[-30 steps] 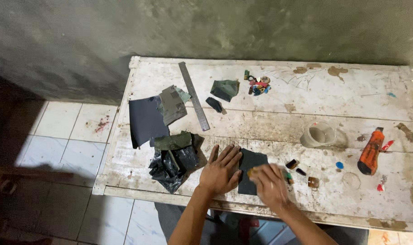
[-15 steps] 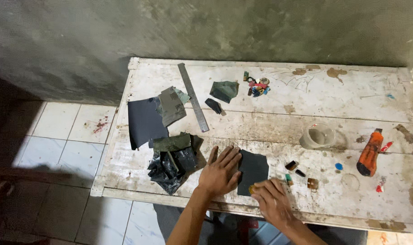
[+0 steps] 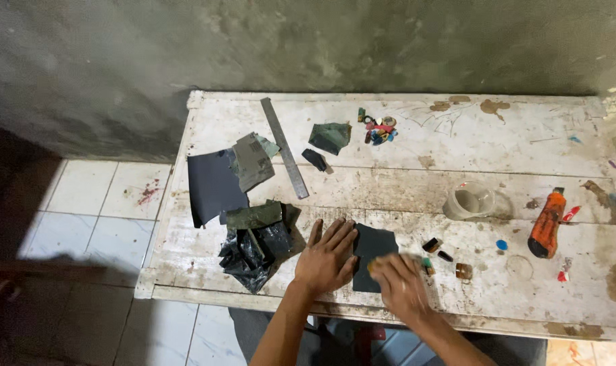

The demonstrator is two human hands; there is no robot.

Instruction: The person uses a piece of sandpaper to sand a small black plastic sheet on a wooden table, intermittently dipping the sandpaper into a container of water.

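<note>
The left hand (image 3: 326,258) lies flat, fingers spread, pinning the left edge of a dark sandpaper sheet (image 3: 375,248) near the table's (image 3: 402,179) front edge. The right hand (image 3: 401,285) (blurred; finger state unclear) presses on the sheet's lower right corner. Crumpled black plastic (image 3: 250,252) lies left; small coloured pieces (image 3: 438,252) sit right.

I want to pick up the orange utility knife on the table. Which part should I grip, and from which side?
Grip the orange utility knife across the middle of its thick body, coming from above. It lies flat with its length running toward the wall, and the table beside it is bare.
</note>
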